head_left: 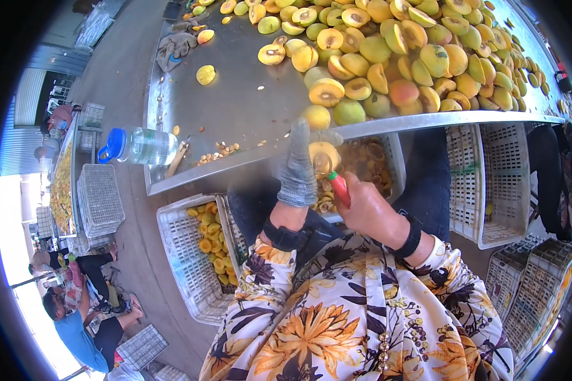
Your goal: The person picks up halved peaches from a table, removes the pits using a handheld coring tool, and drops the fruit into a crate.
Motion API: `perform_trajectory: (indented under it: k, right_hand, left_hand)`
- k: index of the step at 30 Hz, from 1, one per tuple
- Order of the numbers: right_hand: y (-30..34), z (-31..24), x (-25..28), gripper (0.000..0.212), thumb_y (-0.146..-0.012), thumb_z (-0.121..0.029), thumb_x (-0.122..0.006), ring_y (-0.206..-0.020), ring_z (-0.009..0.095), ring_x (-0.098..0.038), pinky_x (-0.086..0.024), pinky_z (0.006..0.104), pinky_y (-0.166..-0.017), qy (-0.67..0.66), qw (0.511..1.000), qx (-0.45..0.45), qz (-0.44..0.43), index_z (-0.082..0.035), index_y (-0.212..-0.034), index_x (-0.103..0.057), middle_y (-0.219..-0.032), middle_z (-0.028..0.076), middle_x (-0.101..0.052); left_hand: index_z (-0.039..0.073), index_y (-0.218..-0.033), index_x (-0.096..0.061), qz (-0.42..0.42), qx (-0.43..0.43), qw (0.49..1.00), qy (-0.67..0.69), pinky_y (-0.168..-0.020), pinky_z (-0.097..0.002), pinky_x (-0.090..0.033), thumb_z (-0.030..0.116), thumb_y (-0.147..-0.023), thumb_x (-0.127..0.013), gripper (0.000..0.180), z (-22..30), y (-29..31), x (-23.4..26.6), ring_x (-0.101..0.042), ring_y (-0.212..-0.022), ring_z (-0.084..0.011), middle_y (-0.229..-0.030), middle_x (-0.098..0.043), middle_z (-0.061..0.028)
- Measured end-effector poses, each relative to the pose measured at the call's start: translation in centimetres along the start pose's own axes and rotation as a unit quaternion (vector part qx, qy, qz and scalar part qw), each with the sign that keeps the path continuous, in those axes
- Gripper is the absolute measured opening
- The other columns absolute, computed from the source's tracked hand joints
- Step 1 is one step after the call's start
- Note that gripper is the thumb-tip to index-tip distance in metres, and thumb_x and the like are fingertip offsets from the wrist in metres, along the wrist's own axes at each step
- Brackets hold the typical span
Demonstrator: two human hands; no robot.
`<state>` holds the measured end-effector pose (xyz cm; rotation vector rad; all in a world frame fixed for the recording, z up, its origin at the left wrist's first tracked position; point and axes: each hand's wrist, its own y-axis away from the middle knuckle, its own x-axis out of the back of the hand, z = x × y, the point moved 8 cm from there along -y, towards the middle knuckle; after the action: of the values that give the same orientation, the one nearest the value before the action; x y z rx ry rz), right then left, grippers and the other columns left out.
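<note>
My left hand [297,168], in a grey knit glove, is closed round a yellow peach half [325,156] just past the table's near edge. The cut face is turned up toward me. My bare right hand [372,209] grips a pitting tool [340,189] with a red and green handle; its thin metal end meets the cut face. Whether the stone is still inside is too small to tell. Below both hands, a crate [397,168] between my knees holds brownish-yellow pieces of fruit. A pile of halved peaches [375,54] covers the table's right side.
The metal table [229,95] carries loose stones [219,152], a lone peach half [205,75], grey gloves [175,49] and a blue-capped water bottle [147,146]. A white crate of fruit halves [197,273] stands at my left, more crates [489,184] at right. Other people [86,333] sit far left.
</note>
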<state>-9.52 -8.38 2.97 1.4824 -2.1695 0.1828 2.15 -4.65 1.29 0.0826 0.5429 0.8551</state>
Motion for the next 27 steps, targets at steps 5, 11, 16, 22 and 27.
perform_trajectory:
  k: [5, 11, 16, 22, 27]
  right_hand:
    - [-0.7, -0.1, 0.4, 0.020, -0.071, -0.003, -0.056, -0.069, 0.043, -0.057, -0.045, 0.0444, -0.059, 0.008, 0.996, 0.028, -0.080, 0.004, -0.086, -0.045, -0.068, 0.026, -0.056]
    - [-1.0, -0.3, 0.4, 0.021, -0.072, -0.003, -0.057, -0.068, 0.043, -0.057, -0.045, 0.0448, -0.059, 0.034, 0.998, 0.051, -0.027, 0.004, -0.087, -0.044, -0.067, 0.027, -0.055]
    - [-0.7, -0.4, 0.6, 0.019, -0.074, -0.003, -0.056, -0.067, 0.044, -0.056, -0.044, 0.0455, -0.058, 0.001, 0.999, 0.026, 0.031, 0.004, -0.087, -0.044, -0.065, 0.027, -0.055]
    - [-0.1, 0.2, 0.4, 0.019, -0.075, -0.005, -0.057, -0.066, 0.045, -0.054, -0.043, 0.0436, -0.056, -0.048, 0.997, 0.011, 0.063, 0.002, -0.088, -0.045, -0.066, 0.026, -0.054]
    - [0.0, -0.1, 0.0, 0.016, -0.074, -0.006, -0.057, -0.067, 0.039, -0.059, -0.046, 0.0403, -0.060, -0.008, 0.994, 0.010, -0.113, 0.004, -0.086, -0.051, -0.068, 0.023, -0.058]
  left_hand:
    - [0.004, -0.098, -0.055, -0.049, 0.135, 0.988, 0.053, -0.051, -0.0302, -0.051, 0.053, -0.081, -0.054, 0.052, -2.1, -0.4, 0.7, -0.061, -0.060, -0.0199, -0.080, -0.063, -0.0118]
    - [0.006, -0.094, -0.059, -0.029, 0.107, 0.980, 0.166, -0.054, -0.0345, -0.052, 0.057, -0.082, -0.049, 0.054, -1.9, 0.3, -0.4, -0.062, -0.068, -0.0272, -0.083, -0.062, -0.0128]
    - [0.008, -0.095, -0.058, 0.003, 0.105, 0.973, 0.203, -0.052, -0.0329, -0.049, 0.057, -0.082, -0.050, 0.051, -2.1, 0.4, -0.9, -0.061, -0.068, -0.0267, -0.082, -0.061, -0.0102]
    - [0.005, -0.092, -0.058, -0.001, 0.034, 0.991, 0.132, -0.053, -0.0331, -0.049, 0.055, -0.082, -0.050, 0.052, -1.0, 0.4, -0.7, -0.061, -0.066, -0.0239, -0.078, -0.062, -0.0117]
    - [0.001, -0.075, -0.061, -0.128, 0.142, 0.981, 0.013, -0.054, -0.0335, -0.050, 0.049, -0.084, -0.051, 0.050, -1.1, 0.4, -1.4, -0.060, -0.059, -0.0241, -0.066, -0.061, -0.0142]
